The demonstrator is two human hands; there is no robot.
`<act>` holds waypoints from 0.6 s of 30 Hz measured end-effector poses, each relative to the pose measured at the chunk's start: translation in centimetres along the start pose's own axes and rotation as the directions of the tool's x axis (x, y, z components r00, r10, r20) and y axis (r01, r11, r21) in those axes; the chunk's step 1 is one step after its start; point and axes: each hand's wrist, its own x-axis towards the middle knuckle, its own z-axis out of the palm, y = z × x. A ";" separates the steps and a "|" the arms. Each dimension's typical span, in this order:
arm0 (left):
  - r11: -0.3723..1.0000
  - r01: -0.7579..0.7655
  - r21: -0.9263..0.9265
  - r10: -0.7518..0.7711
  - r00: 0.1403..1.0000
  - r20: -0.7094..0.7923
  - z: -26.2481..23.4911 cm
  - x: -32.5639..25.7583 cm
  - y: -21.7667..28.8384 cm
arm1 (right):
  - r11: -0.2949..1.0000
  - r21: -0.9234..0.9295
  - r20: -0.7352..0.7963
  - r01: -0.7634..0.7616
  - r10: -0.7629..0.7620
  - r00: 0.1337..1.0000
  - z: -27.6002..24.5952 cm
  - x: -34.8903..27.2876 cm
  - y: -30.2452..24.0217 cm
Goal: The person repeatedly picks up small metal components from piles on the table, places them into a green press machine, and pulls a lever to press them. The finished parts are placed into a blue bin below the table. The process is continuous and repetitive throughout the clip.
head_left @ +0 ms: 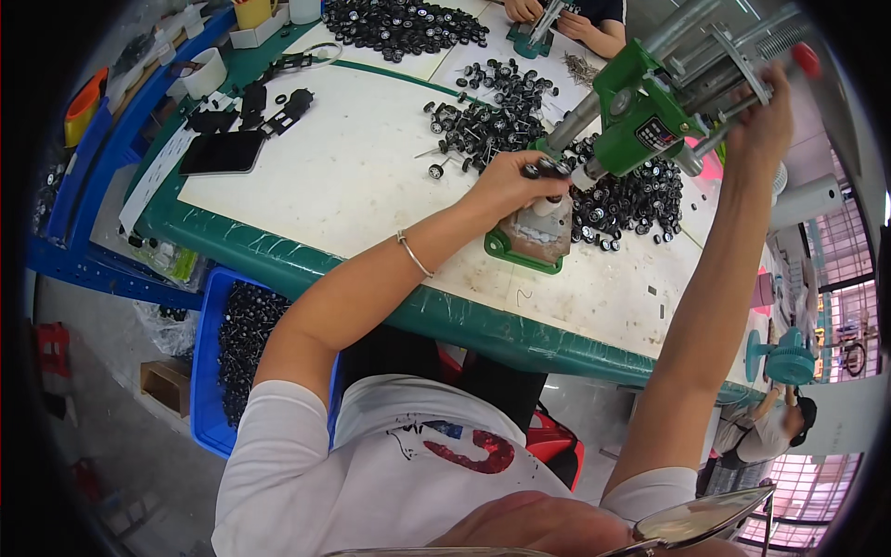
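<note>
- So closest to the action, the left grip (509, 186) is pinching small black wheel pieces (549, 169), fingers closed on them, right at the pale tip (583, 176) of the press ram.
- Just under that grip sits a white block (549, 206) on the base of the green press (631, 111). My guess: this is the lining-up step, piece to ram, before any push.
- Heap of loose wheels (636, 200) just right of the left grip, and wheels on metal pins (492, 116) just beyond it, all on the white-topped counter (353, 176).
- Right grip (767, 121) is up high by the press's red knob (806, 60). Fingers are partly behind metal, so can't tell if it's closed on the lever. I'd say the next move wants a steady pull there, left fingertips clear of the ram.
- Well left of the left grip: a dark phone (225, 153).
- Farthest off, past the pinned wheels, a co-worker's hands (573, 25) by another green tool (532, 43).
</note>
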 end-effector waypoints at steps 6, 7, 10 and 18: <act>0.999 -0.001 0.041 0.004 0.998 -0.059 -2.9 -0.4 2.6 | 0.980 0.071 0.277 -0.188 0.161 0.947 -8.1 9.2 6.8; 0.986 -0.005 0.168 0.019 0.997 -0.077 -3.7 -0.9 3.7 | 0.974 0.083 0.308 -0.212 0.177 0.935 -10.0 9.5 6.9; 0.833 0.074 0.548 0.077 0.966 -0.248 -8.3 -3.1 4.9 | 0.978 -0.078 0.146 -0.195 0.204 0.968 -6.9 1.4 5.5; 0.529 -0.047 0.847 0.172 0.984 -0.052 -12.5 -3.8 2.4 | 0.634 -0.752 0.187 -0.181 0.468 0.864 -18.4 -12.1 8.3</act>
